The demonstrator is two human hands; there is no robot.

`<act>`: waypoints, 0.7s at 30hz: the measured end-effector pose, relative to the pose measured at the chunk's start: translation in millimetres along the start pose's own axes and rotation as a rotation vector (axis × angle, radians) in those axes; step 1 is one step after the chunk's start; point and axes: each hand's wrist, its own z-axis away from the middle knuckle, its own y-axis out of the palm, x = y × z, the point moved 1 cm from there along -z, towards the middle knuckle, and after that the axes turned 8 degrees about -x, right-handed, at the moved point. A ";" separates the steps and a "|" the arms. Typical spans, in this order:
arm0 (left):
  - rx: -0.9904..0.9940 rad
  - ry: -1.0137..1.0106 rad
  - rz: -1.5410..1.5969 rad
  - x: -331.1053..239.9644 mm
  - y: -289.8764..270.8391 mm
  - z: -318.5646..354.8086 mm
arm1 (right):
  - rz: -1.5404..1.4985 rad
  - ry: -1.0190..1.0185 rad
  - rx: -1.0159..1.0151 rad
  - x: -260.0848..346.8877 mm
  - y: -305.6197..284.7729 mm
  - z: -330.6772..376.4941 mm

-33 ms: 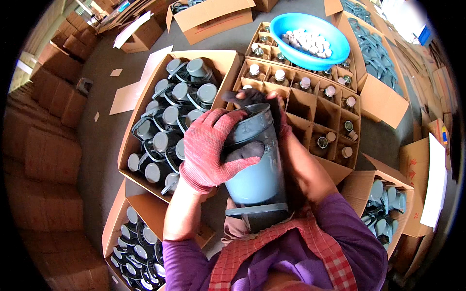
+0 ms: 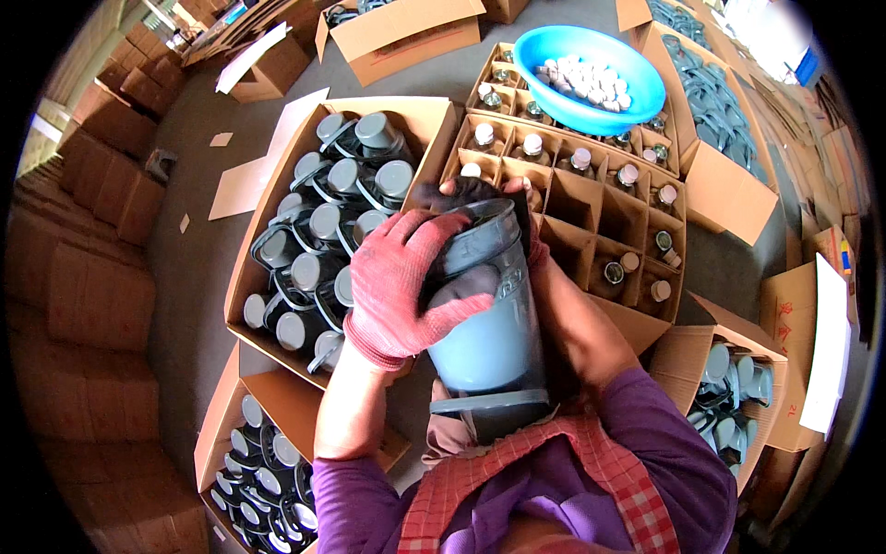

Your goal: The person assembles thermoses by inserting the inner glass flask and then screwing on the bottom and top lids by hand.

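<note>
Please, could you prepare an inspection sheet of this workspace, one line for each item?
Surface: grey floor, partly covered by open cartons.
Job's things: blue-grey cylindrical container in hand; divided carton with capped bottles beside it.
Clutter: small scraps on the floor; blue basin of small whitish pieces.
Hands: left hand, red-gloved, wrapped around the container; right hand behind it, partly hidden, grip unclear.
Cables: nothing seen.
Surroundings: brown boxes stacked along the left side.

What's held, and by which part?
A translucent grey cylindrical container: left grip around its side near the far end; right grip at that end, exact contact hidden.
</note>
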 end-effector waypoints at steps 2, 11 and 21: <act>-0.077 0.010 0.110 9.4 0.1 7.3 | 0.001 0.150 0.125 3.2 6.7 7.5; -0.330 -0.067 0.639 65.4 21.0 43.3 | 0.927 -0.497 -0.065 30.4 48.1 41.0; -0.180 -0.591 1.744 104.6 96.6 57.1 | 1.701 -0.754 0.068 51.8 115.7 66.7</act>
